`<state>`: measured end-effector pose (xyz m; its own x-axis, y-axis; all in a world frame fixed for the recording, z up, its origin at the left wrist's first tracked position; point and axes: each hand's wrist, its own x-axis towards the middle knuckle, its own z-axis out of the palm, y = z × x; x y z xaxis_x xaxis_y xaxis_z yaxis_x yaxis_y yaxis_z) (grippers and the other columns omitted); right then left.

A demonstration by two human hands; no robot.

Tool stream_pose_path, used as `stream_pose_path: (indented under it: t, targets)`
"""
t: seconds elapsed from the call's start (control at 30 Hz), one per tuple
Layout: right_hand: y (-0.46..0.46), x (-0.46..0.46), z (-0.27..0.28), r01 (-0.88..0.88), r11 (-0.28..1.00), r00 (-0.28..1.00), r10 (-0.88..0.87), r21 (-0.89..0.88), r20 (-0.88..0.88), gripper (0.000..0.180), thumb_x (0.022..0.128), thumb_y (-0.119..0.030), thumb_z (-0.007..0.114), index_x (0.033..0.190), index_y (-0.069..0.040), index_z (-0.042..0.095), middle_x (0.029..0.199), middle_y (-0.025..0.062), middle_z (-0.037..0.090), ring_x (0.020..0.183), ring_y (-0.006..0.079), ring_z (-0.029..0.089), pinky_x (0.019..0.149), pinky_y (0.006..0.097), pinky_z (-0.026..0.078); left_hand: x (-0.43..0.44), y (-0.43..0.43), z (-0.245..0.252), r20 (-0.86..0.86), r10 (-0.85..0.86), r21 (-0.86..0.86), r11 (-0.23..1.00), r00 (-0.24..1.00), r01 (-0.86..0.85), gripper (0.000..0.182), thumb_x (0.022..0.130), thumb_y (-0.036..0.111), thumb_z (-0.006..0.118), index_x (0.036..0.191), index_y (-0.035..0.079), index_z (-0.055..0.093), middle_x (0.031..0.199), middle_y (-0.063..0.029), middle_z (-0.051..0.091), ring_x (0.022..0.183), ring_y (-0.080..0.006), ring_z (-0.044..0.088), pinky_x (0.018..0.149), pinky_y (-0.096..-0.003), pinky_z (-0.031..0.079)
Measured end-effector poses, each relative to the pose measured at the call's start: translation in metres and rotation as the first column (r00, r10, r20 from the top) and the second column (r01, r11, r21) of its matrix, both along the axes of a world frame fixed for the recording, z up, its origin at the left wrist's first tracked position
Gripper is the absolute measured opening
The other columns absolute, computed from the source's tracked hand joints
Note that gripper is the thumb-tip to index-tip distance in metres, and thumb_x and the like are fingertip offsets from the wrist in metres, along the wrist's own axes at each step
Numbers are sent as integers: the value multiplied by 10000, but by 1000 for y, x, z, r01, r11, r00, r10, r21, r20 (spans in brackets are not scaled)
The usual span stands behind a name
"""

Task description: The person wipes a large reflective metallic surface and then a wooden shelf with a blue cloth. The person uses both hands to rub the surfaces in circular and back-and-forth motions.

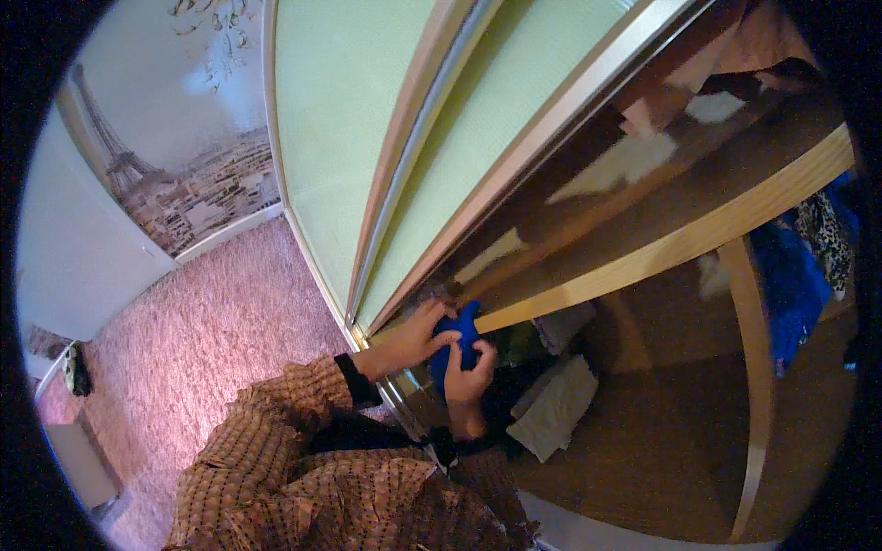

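A blue piece of cloth (466,322) is bunched between my two hands, inside an open wardrobe beside its sliding doors. My left hand (420,334) grips it from the left, thumb bent over the fabric. On its lower right side, my right hand (470,375) pinches the cloth with curled fingers. The cloth lies against the near end of a light wooden shelf edge (586,293). Below and right of my hands, a pale folded cloth (558,406) rests among dark fabric. Part of the blue cloth is hidden behind my fingers.
Pale green sliding door panels (344,124) rise ahead, with a metal floor track (403,406) below. A wooden upright (751,413) divides the wardrobe on the right. Beyond it hang a blue garment (789,296) and a leopard-print one (820,234). Pink carpet (220,330) covers the floor.
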<state>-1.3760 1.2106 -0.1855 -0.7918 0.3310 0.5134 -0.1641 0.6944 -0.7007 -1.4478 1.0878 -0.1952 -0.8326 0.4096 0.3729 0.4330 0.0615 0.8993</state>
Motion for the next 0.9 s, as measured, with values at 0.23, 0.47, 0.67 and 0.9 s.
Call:
stream_pose_path:
  t: [0.23, 0.47, 0.67, 0.9]
  targets:
    - [-26, 5, 51, -262, 963, 956, 267, 56, -125, 324, 747, -68, 715, 979, -15, 496, 898, 145, 558, 767, 259, 557, 669, 322, 469, 15, -55, 69, 380, -207, 309, 947, 901, 87, 616, 802, 221, 700, 1297, 29, 389, 1081, -62, 530, 1063, -163, 489, 940, -323, 398]
    - [-61, -37, 104, -344, 932, 927, 356, 115, -118, 424, 824, -72, 590, 1212, 13, 443, 1198, 195, 507, 1070, 282, 503, 925, 379, 387, -4, -93, 120, -195, 246, -3, 968, 949, -252, 377, 692, 89, 760, 1006, 27, 561, 959, -131, 551, 892, -324, 572, 781, -334, 473]
    - [-80, -71, 112, -421, 879, 907, 401, -223, -133, 578, 882, -97, 505, 1380, 30, 240, 1355, 213, 369, 1263, 293, 349, 1063, 391, 243, -24, -94, 133, -228, 197, -44, 976, 954, -212, 540, 718, 32, 700, 1212, 46, 482, 1210, -189, 489, 1103, -376, 500, 933, -392, 414]
    - [-77, -80, 107, -340, 856, 935, 351, -391, -44, 528, 880, -221, 575, 1305, 2, 355, 1197, 170, 501, 1090, 266, 497, 945, 365, 379, -25, -77, 136, -285, 214, 39, 976, 934, -212, 518, 662, -80, 602, 1158, 17, 490, 1068, -206, 534, 988, -398, 531, 838, -394, 447]
